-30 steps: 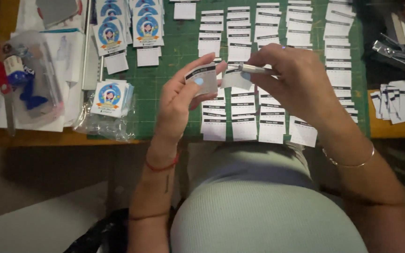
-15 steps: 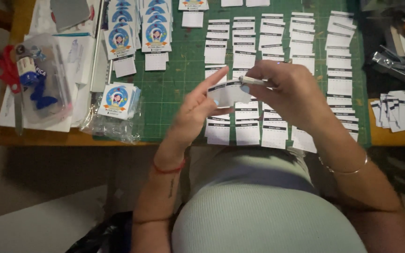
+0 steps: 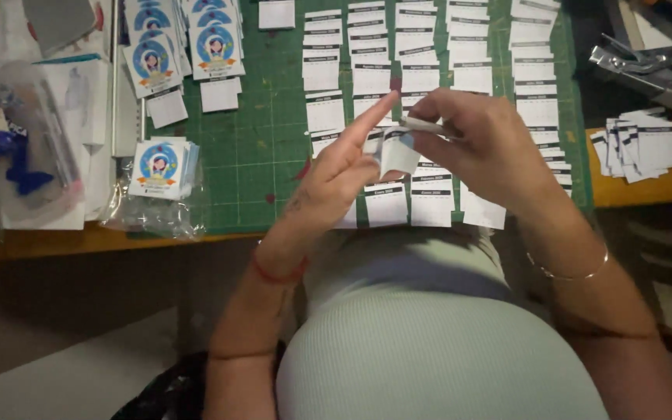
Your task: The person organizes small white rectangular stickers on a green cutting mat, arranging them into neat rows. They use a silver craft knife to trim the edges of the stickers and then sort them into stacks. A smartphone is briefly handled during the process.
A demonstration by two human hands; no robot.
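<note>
Holding a small stack of white paper slips with dark header bands between my two hands, I have them just above the green gridded cutting mat, over the near rows of matching slips laid out there. My right hand is closed in a pinch on the stack's upper right edge, thumb and fingers together. My left hand supports it from the left with the thumb and lower fingers, but its index finger now sticks straight out, pointing up and to the right over the stack.

That finger is the main change: half a second ago it lay curled against the slips with the others, and a second ago the whole left hand was cupped round them. The stack itself has hardly shifted over the mat, so I judge I am squaring or counting the slips, not setting them down.

To my left, the pile of round-picture cards in blue and white rests on clear plastic wrap, and the clear pouch with red and blue tools lies where it did. The loose fan of slips sits on the wooden table edge at my right.
</note>
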